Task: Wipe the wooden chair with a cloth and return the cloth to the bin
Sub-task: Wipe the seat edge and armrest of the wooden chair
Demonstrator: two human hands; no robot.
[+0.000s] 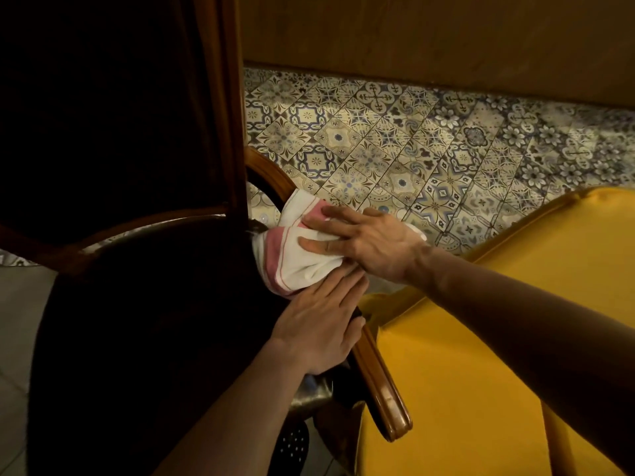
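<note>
A wooden chair with dark upholstery fills the left of the head view; its curved brown armrest (379, 379) runs from the backrest post down toward the lower middle. A white cloth with pink stripes (295, 255) is wrapped over the armrest's upper part. My right hand (364, 243) presses flat on top of the cloth, fingers spread. My left hand (316, 324) lies just below it, fingertips on the cloth's lower edge and palm over the armrest. The bin is not visible.
A yellow upholstered chair (481, 355) stands close on the right, almost touching the armrest. Patterned floor tiles (429, 149) spread beyond, ending at a wooden wall panel (429, 39). A dark perforated object (292, 444) sits low near the bottom middle.
</note>
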